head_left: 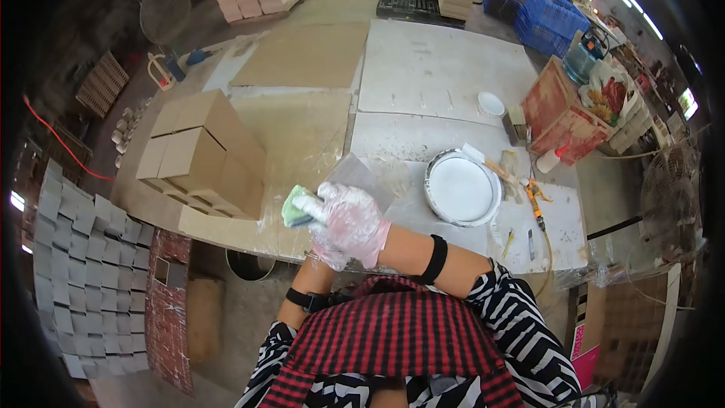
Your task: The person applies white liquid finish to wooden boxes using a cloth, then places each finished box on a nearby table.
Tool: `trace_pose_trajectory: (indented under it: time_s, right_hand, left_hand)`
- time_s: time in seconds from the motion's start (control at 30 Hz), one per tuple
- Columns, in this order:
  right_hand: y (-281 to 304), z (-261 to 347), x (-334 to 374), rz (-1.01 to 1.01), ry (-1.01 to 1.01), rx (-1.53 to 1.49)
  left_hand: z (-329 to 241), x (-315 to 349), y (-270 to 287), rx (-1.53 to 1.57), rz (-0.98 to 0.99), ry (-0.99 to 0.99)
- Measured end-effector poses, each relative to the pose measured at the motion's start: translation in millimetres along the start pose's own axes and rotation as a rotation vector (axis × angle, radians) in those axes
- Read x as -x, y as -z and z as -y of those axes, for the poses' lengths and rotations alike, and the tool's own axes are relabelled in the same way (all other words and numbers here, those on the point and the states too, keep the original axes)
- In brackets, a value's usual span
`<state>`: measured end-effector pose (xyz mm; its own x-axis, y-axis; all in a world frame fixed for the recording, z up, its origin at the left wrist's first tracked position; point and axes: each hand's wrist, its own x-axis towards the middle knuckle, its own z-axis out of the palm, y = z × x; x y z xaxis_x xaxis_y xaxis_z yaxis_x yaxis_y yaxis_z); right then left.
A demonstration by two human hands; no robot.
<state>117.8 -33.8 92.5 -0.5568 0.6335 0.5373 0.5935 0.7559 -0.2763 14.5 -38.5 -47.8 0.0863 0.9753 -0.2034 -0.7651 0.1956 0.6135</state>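
My right hand [349,215], in a pale, paint-smeared glove, reaches across over the table's near edge. Its fingers are closed on a green sponge [296,207] with a bluish underside. Beneath it, my left hand [326,251] comes up from below, also gloved; the right hand covers most of it and hides its fingers. Left of the sponge stands a block of stacked brown cardboard boxes [204,155]. To the right of my hands sits a round tub of white paint [462,187], with a brush [487,162] lying across its rim.
An orange spray gun [536,200] with a hose lies right of the tub, near a utility knife [531,244]. A small white bowl [491,103] and a red-stained wooden box [566,113] stand farther back. Grey stacked pieces [94,272] are at lower left.
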Motion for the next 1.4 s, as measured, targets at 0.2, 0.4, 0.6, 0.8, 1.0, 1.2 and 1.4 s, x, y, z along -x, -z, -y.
trace_pose_trajectory:
  time_s: [0.2,0.4,0.6,0.8,1.0,1.2,1.4]
  right_hand:
    - [13,-78,-7,-0.150,-0.691,-0.362]
    - [27,-44,10,-0.174,-0.175,-0.663]
    - [8,-38,17,-0.069,-0.175,-0.118]
    - [30,-84,14,-0.277,-0.875,-0.780]
    - [15,-81,31,-0.554,-0.873,-1.044]
    - [10,-77,43,-0.503,-0.830,-1.020]
    - [4,-75,50,-0.516,-0.919,-1.143]
  left_hand:
    - [-29,38,-55,-0.014,-0.067,-0.025]
    - [-30,23,-49,-0.076,0.007,-0.107]
    - [-13,15,-39,0.038,0.046,-0.131]
    - [-23,31,-59,0.018,-0.003,-0.062]
    - [-43,36,-70,0.156,-0.045,-0.006]
    - [-28,23,-49,0.193,0.049,-0.012]
    - [-36,23,-65,0.171,0.059,-0.095]
